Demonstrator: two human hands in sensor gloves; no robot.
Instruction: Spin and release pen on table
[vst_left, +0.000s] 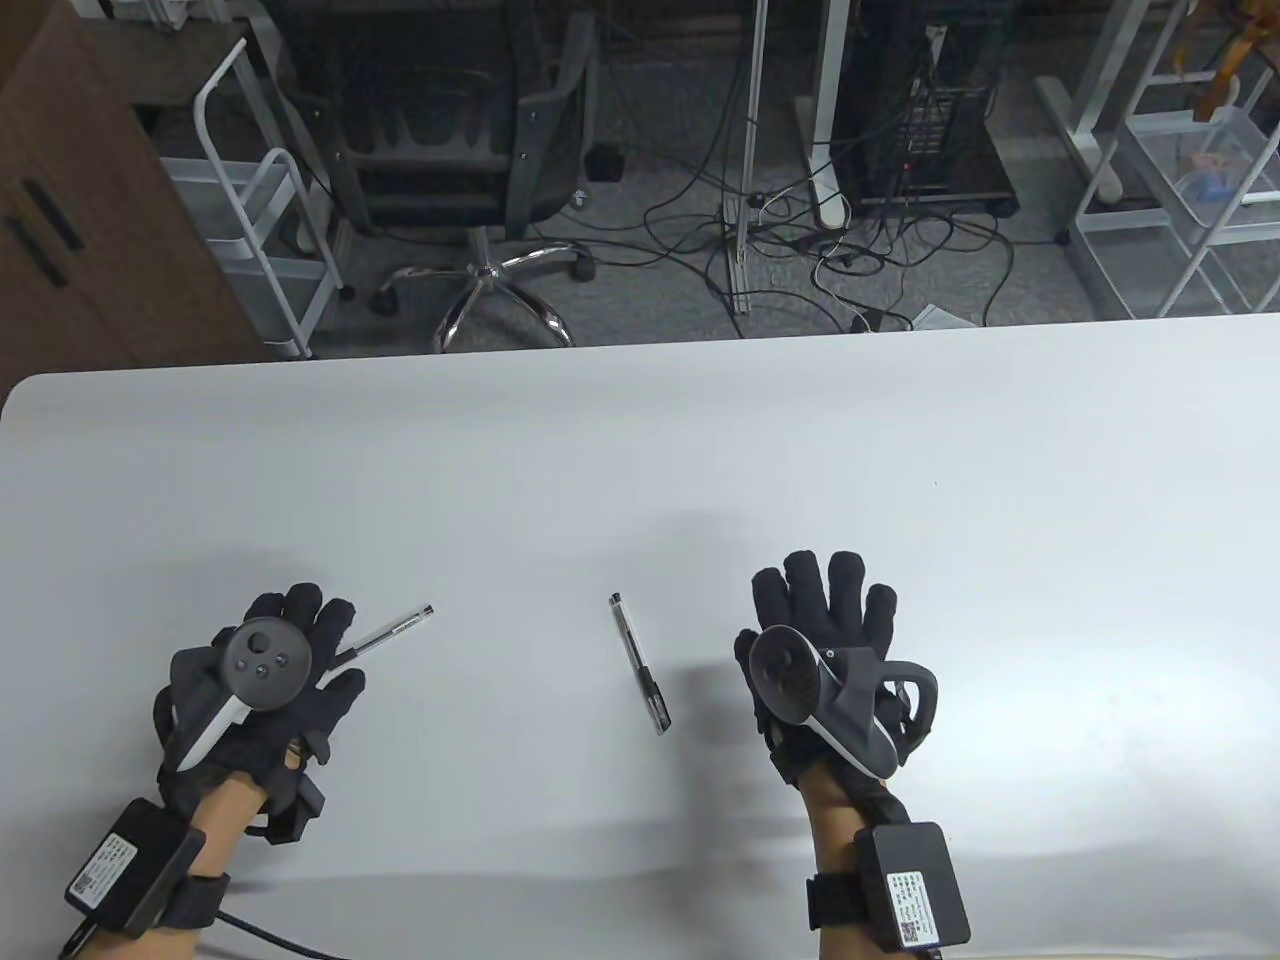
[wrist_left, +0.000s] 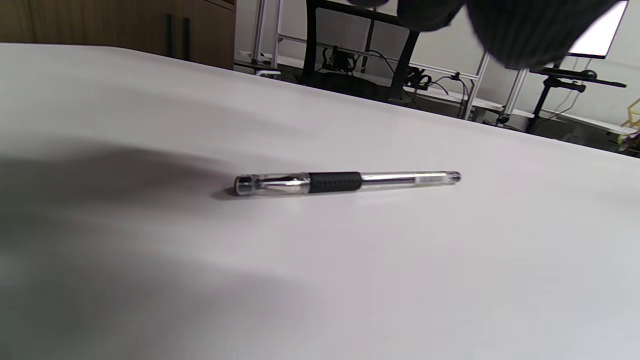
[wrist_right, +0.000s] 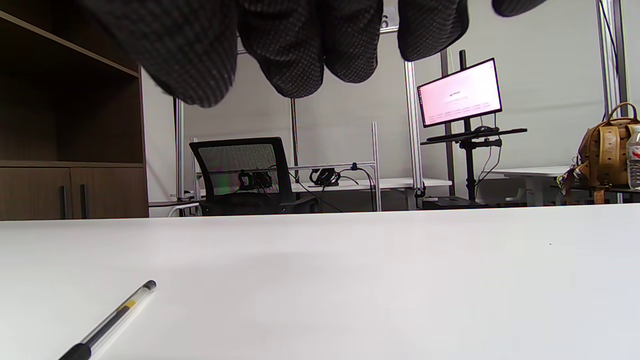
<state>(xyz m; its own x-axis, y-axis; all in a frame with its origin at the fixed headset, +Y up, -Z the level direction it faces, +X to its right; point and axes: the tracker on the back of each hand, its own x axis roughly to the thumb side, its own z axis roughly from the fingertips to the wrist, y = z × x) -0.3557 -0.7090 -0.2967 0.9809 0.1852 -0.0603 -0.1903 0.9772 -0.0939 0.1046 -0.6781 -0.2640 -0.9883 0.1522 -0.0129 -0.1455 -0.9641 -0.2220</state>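
Observation:
Two clear pens with black grips lie on the white table (vst_left: 640, 450). One pen (vst_left: 640, 662) lies free between the hands, its capped end toward me; it also shows in the right wrist view (wrist_right: 112, 317) at the lower left. The other pen (vst_left: 395, 630) lies beside my left hand (vst_left: 310, 620), its near end hidden under the fingers. In the left wrist view that pen (wrist_left: 345, 182) lies flat and whole on the table, untouched, with the fingers (wrist_left: 525, 30) above it. My right hand (vst_left: 825, 590) is to the right of the middle pen, fingers spread, holding nothing; its fingers (wrist_right: 300, 50) hang over the table.
The table's far edge (vst_left: 640, 345) runs across the middle of the table view. Beyond it stand an office chair (vst_left: 470, 150), a wooden cabinet (vst_left: 80, 200), wire racks (vst_left: 1180, 170) and floor cables.

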